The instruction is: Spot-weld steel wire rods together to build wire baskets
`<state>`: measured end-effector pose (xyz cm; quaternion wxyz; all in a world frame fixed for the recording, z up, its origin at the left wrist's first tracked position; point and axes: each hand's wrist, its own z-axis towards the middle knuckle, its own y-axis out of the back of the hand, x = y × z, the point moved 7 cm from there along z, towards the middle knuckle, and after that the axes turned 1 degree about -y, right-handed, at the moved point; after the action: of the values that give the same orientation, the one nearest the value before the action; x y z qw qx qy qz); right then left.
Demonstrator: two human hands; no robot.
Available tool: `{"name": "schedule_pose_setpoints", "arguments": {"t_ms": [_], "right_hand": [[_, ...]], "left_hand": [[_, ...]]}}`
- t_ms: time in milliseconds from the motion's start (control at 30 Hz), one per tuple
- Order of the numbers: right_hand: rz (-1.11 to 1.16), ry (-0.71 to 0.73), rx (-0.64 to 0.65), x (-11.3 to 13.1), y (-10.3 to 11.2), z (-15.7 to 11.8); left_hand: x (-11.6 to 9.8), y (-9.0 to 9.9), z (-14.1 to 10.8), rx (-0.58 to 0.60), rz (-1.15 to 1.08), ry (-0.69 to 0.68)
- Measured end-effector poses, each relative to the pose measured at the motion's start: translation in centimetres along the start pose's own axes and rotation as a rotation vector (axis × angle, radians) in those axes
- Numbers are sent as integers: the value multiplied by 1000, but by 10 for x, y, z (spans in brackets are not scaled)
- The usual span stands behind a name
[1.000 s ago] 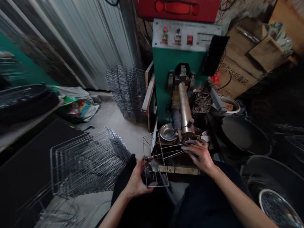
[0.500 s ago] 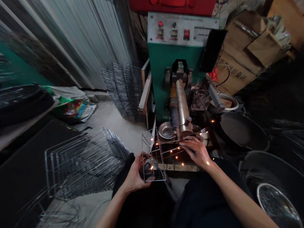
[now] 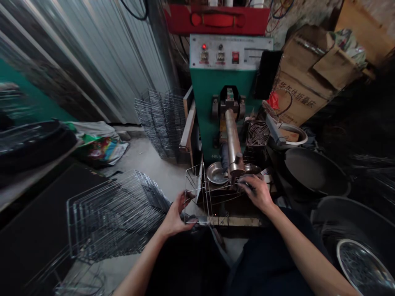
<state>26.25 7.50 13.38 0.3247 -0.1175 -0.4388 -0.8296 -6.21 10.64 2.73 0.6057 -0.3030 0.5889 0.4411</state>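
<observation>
In a cramped workshop lined with a corrugated metal wall (image 3: 92, 61), a seated worker in dark trousers (image 3: 188, 263) holds a wire basket frame (image 3: 195, 222) up to a green spot-welding machine (image 3: 224, 90). The left hand (image 3: 175, 216) forms a closed grip, fingers wrapped round the frame's near lower corner. The right hand (image 3: 257, 193) lies curled and palm down over the frame's long wires; whether that grip is closed on them cannot be told from this view. The frame's long axis runs sideways across the view, its boxy end at the left hand and its thin wires reaching right to just under the tip of the machine's steel ram (image 3: 233, 142), so the right hand is the nearer to that tip. Just beyond sit a steel bowl (image 3: 217, 172) and a cooling fan (image 3: 257, 133), with the control panel (image 3: 231, 53) above them. To the left lies a stack of wire racks (image 3: 114, 218), and another stack (image 3: 160, 123) stands by the wall. A black wok (image 3: 314, 170) and a cardboard carton (image 3: 302, 92) fill the right.
</observation>
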Motion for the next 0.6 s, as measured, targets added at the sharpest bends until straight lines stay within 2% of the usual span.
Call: {"name": "schedule_pose_setpoints", "arguments": {"t_ms": [167, 267, 333, 367, 400, 467, 533, 600], "right_hand": [[51, -17, -1, 1, -5, 3], [91, -65, 18, -4, 4, -2], [105, -185, 35, -27, 26, -19], [91, -284, 28, -49, 43, -34], [34, -407, -30, -75, 67, -56], [-188, -706, -156, -137, 126, -120], [-466, -1000, -227, -192, 184, -205], [-628, -1250, -232, -231, 225, -295]], "left_hand": [[-14, 3, 7, 22, 84, -32], [-16, 4, 4, 45, 117, -13], [-14, 3, 0, 68, 119, 20], [-11, 2, -2, 86, 117, 41], [-8, 0, -5, 104, 115, 65], [1, -2, -9, 124, 113, 108], [11, -2, -12, 98, 94, 129], [19, 0, -14, 43, 63, 130]]}}
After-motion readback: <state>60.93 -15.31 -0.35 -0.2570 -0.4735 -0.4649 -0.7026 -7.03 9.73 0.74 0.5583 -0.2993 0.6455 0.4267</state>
